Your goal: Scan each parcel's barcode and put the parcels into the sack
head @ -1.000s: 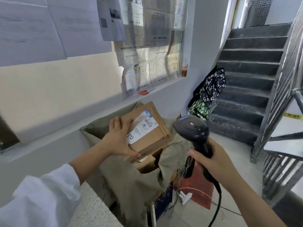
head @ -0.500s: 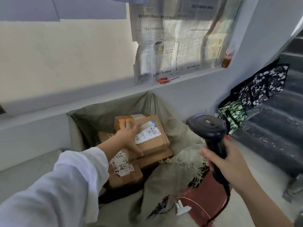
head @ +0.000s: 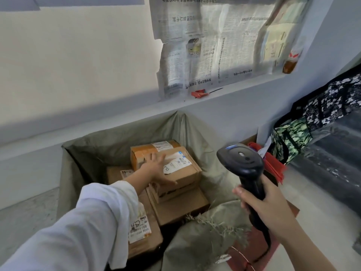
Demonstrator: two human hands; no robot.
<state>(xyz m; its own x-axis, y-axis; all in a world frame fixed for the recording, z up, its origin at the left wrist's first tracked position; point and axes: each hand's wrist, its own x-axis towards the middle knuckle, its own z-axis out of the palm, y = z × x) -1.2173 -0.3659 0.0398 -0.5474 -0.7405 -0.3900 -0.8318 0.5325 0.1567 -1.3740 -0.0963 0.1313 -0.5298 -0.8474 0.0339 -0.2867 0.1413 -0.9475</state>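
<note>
The left hand lay with straight, relaxed fingers on the parcel, which sat under them on other boxes inside the sack, so lifting off gently seemed best, while the right hand clasped the scanner.

A stairwell landing used for parcel sorting: dark concrete steps right of the right hand, newspapers hung above a ledge beyond the left hand, a parcel-filled sack beneath it.
</note>
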